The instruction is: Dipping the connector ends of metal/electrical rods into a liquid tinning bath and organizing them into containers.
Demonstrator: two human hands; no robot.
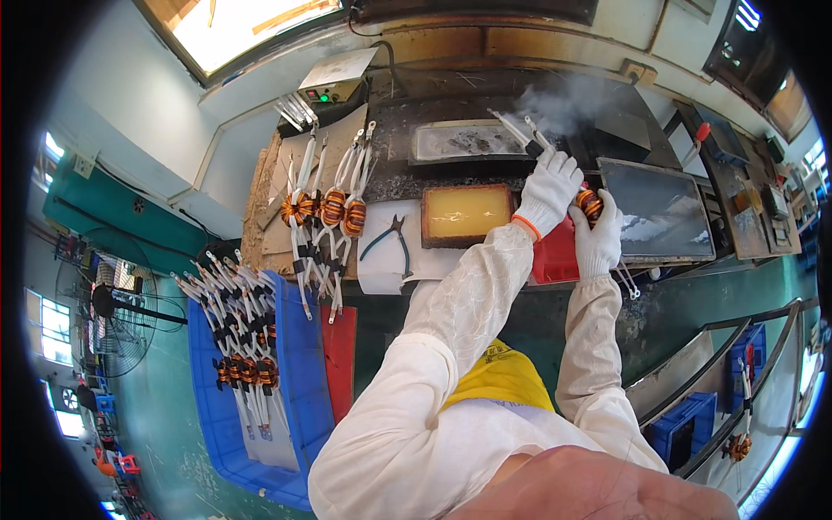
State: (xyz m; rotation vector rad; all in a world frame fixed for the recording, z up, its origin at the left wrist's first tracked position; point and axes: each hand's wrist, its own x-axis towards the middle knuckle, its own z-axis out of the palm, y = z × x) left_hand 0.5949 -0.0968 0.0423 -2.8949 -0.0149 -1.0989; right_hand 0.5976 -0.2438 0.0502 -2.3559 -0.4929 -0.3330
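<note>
My left hand (552,189), in a white knit glove, is closed round the white-sleeved leads (523,130) of a coil near the shallow metal trough (459,141). Smoke rises beside the lead ends. Whether the tips touch the trough's contents, I cannot tell. My right hand (600,238), gloved too, grips the copper-wound ring coil (590,204) below and to the right of the left. In front of the trough sits a rectangular pan of yellow liquid (466,217). Beneath my hands is a red tray (555,256), partly hidden by them.
Several wound coils (332,208) lie on the bench's left, with pliers (387,245) beside them. A blue crate (299,381) of more coils stands lower left. A grey plate (659,211) lies right of my hands. Behind are a control box (334,78) and a dark block (622,130).
</note>
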